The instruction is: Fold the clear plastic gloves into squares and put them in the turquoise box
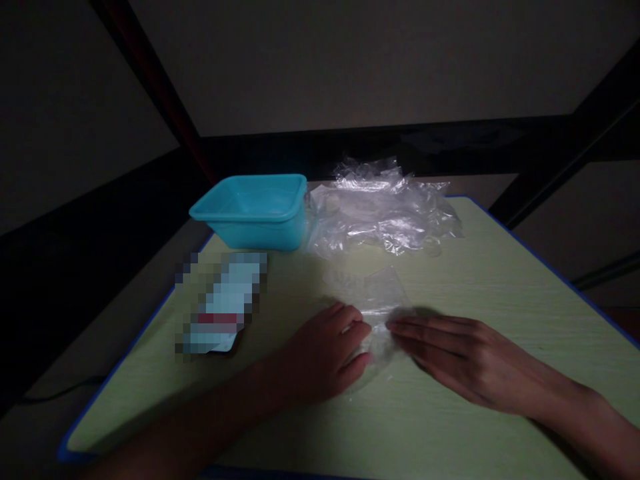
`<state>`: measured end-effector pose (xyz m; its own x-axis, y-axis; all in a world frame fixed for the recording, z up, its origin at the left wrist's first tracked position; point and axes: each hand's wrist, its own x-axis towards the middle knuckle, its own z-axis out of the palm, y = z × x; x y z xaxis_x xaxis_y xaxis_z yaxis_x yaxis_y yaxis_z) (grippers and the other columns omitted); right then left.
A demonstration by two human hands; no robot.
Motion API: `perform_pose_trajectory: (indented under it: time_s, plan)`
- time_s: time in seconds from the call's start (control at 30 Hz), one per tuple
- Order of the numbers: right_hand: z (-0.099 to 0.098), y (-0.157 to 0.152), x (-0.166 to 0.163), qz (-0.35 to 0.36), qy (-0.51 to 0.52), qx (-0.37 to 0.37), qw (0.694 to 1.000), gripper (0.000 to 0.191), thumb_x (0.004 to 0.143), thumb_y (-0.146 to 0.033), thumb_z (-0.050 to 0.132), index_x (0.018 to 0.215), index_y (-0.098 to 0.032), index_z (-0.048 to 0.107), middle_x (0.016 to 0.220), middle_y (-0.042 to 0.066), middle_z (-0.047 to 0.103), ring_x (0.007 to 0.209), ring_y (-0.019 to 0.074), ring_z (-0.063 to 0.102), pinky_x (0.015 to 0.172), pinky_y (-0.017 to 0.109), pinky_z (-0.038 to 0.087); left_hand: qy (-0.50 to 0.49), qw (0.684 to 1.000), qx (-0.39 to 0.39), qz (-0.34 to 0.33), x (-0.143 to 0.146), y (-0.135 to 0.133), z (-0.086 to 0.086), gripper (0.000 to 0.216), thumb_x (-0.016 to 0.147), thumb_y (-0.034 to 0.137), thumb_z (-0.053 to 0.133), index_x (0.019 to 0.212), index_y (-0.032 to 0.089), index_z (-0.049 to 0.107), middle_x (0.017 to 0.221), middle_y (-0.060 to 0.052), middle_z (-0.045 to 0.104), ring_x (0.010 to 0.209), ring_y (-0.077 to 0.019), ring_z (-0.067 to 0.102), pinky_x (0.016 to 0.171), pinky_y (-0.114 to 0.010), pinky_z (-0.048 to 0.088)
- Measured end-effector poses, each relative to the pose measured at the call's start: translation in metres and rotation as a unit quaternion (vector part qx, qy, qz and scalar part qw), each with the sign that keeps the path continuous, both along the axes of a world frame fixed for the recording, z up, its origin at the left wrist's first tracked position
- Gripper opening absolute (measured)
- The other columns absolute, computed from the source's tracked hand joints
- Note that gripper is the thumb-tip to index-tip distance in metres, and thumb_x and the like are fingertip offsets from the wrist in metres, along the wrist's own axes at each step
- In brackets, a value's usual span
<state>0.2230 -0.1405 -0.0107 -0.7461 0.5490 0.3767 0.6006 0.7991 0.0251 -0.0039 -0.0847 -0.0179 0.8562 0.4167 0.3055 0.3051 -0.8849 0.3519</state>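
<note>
A clear plastic bag (383, 293) lies flat on the table in front of me. My left hand (330, 350) rests on its left side, fingers bent and apart, thumb away from the others. From the right, my right hand (460, 357) reaches in with its fingers stretched out and close together, the tips touching the bag's right edge. Its thumb is hard to make out. Both hands partly cover the lower part of the bag, and dim light blurs its outline.
A heap of crumpled clear plastic bags (380, 213) lies at the back of the table (500, 287). Beside it on the left stands a turquoise plastic basin (260, 230). Nearer on the left is a flat, pixelated light-blue object (227, 300). Blue edging borders the tabletop.
</note>
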Motion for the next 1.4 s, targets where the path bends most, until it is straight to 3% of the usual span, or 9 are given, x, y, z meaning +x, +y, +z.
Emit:
perform_pose_trajectory:
  time_s: [0.13,0.23,0.53,1.17,1.4]
  plan:
    - [0.001,0.0,-0.002,-0.004,0.009,-0.012,1.0,0.03,0.09,-0.013,0.038,0.099,-0.004,0.065,0.098,0.014,0.07,0.094,0.0224,0.065,0.079,0.034,0.057,-0.075,0.995,0.063,0.004,-0.002,-0.01,0.001,0.045,0.076,0.038,0.051,0.106,0.004,0.054,0.103,-0.016,0.059,0.094,-0.025,0.053,0.083,-0.039,0.047]
    - [0.003,0.001,-0.003,-0.014,0.018,-0.009,1.0,0.032,0.091,-0.015,0.035,0.097,-0.007,0.065,0.097,0.013,0.07,0.091,0.0195,0.066,0.077,0.031,0.058,-0.062,0.992,0.111,0.013,-0.001,-0.019,0.002,0.051,0.072,0.042,0.053,0.106,0.003,0.054,0.106,-0.017,0.061,0.098,-0.0275,0.055,0.084,-0.039,0.048]
    - [0.005,0.001,-0.002,-0.007,0.023,-0.013,1.0,0.031,0.092,-0.014,0.035,0.097,-0.007,0.065,0.097,0.013,0.071,0.092,0.019,0.066,0.077,0.029,0.057,0.013,0.967,0.239,0.088,0.002,-0.021,-0.014,0.022,0.085,0.013,0.043,0.1,0.008,0.058,0.105,-0.014,0.066,0.096,-0.022,0.062,0.077,-0.033,0.051]
    - [0.01,0.005,0.007,-0.011,0.013,-0.09,0.996,0.033,0.091,-0.013,0.034,0.103,-0.008,0.064,0.108,0.012,0.067,0.103,0.0185,0.061,0.091,0.03,0.051,0.032,0.977,0.197,0.071,-0.001,-0.021,-0.01,0.019,0.084,0.009,0.042,0.088,0.01,0.061,0.101,-0.012,0.068,0.093,-0.0217,0.064,0.075,-0.034,0.053]
    - [0.003,0.007,0.012,-0.017,0.018,-0.117,0.993,0.03,0.091,-0.019,0.036,0.105,-0.009,0.061,0.109,0.012,0.066,0.108,0.0188,0.057,0.093,0.034,0.049,0.03,0.983,0.164,0.082,-0.002,-0.017,0.0,0.013,0.079,0.014,0.047,0.084,0.013,0.06,0.09,-0.01,0.068,0.08,-0.0213,0.064,0.069,-0.035,0.054]
